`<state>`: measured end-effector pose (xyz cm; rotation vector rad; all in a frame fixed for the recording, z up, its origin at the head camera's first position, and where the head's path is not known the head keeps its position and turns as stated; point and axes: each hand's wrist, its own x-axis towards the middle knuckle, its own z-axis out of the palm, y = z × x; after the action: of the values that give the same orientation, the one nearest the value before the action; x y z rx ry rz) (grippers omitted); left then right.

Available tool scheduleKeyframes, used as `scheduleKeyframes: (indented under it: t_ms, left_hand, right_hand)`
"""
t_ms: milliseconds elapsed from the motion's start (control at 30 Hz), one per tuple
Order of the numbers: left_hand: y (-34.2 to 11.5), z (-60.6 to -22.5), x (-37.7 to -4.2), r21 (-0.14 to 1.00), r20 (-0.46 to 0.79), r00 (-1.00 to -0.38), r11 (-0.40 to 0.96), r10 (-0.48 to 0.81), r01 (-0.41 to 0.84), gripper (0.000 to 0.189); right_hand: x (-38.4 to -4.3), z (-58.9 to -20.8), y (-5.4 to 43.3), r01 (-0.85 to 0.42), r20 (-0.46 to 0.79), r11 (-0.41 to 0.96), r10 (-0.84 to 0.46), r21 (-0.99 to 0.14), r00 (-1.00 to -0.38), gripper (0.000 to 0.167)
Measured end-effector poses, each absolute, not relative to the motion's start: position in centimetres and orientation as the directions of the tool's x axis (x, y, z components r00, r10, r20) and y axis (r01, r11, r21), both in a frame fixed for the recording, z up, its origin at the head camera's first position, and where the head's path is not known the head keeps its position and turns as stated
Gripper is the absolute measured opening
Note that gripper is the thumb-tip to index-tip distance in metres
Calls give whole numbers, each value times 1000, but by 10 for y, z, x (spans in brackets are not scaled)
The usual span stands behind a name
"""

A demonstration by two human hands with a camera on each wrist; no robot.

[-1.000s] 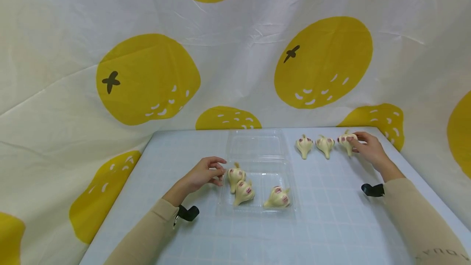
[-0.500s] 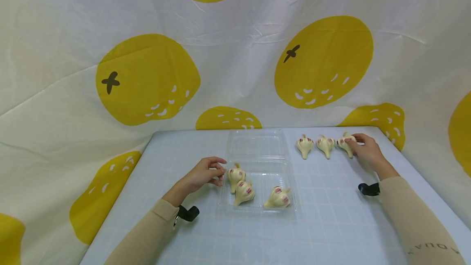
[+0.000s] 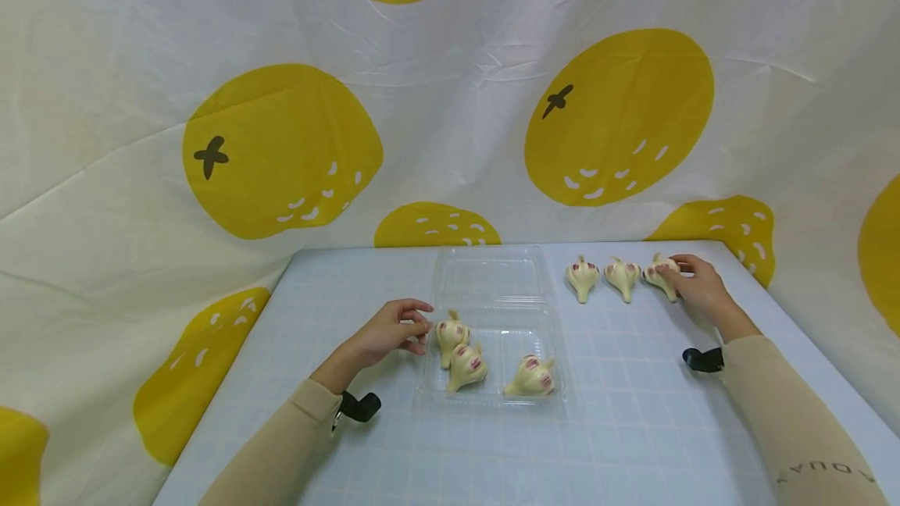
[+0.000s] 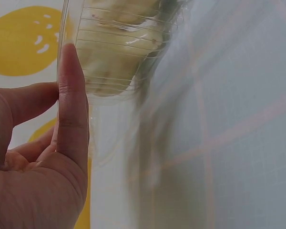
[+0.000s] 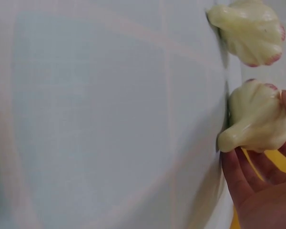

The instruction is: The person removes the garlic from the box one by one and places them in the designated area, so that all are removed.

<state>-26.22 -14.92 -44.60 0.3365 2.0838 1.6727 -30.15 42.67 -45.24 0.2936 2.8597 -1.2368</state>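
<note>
A clear plastic clamshell box [image 3: 495, 342] lies unfolded on the table, its lid [image 3: 491, 278] toward the back. My left hand [image 3: 385, 332] is at the box's left side, pinching its rim [image 4: 72, 28] between thumb and fingers. Two garlic bulbs [image 3: 467, 368] lie against each other in the left of the box, and one garlic bulb [image 3: 531, 377] in the right. At the back right, my right hand [image 3: 703, 289] grips a garlic bulb [image 5: 257, 117] from its right side, thumb and fingers around it, its long neck pointing toward me.
Two more garlic bulbs [image 3: 581, 278] stand in a row just left of the gripped one, close to the table's back edge. The pale checked table [image 3: 626, 412] meets a white cloth [image 3: 450, 100] with yellow lemon prints behind and at the sides.
The gripped bulb tilts a little and settles slightly closer to the row, my right hand and forearm shifting a bit left. My left hand, the box and its bulbs keep their places.
</note>
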Motion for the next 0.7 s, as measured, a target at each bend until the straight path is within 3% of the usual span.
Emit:
scheduleKeyframes:
  t_ms: [700]
  left_hand:
    - [-149, -445, -261, 966, -180, -868, 248, 463, -69, 47]
  right_hand:
    - [-301, -452, 431, 168, -126, 636, 110, -753, -986, 87]
